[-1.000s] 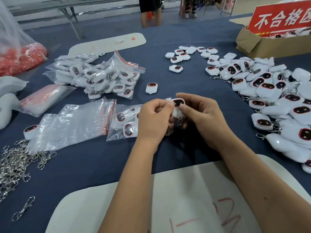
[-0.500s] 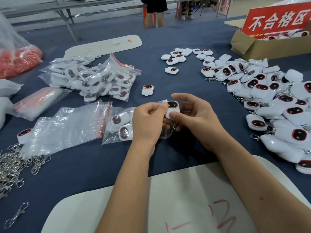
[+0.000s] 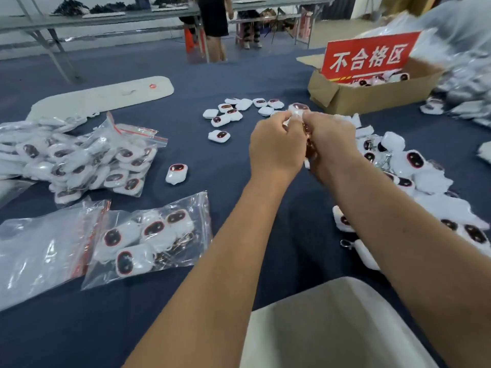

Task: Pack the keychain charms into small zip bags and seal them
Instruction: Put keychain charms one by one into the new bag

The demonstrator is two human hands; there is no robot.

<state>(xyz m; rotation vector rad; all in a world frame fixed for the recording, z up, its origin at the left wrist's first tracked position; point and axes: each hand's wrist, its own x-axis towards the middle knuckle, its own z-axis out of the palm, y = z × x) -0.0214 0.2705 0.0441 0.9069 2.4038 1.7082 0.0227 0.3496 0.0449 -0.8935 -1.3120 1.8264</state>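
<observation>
above blue table (image 3: 239, 301): left hand (image 3: 276, 150), right hand (image 3: 332, 144) both pinching charm (image 3: 299, 108); dark face up, long axis unclear.

Charm (image 3: 298, 108) — mostly behind fingers

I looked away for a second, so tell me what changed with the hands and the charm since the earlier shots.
Both hands, left hand and right hand, have lifted the white charm with the dark red-rimmed face up and away from the clear zip bag of charms, which now lies untouched on the blue table cloth. Both still pinch the charm. The loose charms and filled bags lie as before.
</observation>
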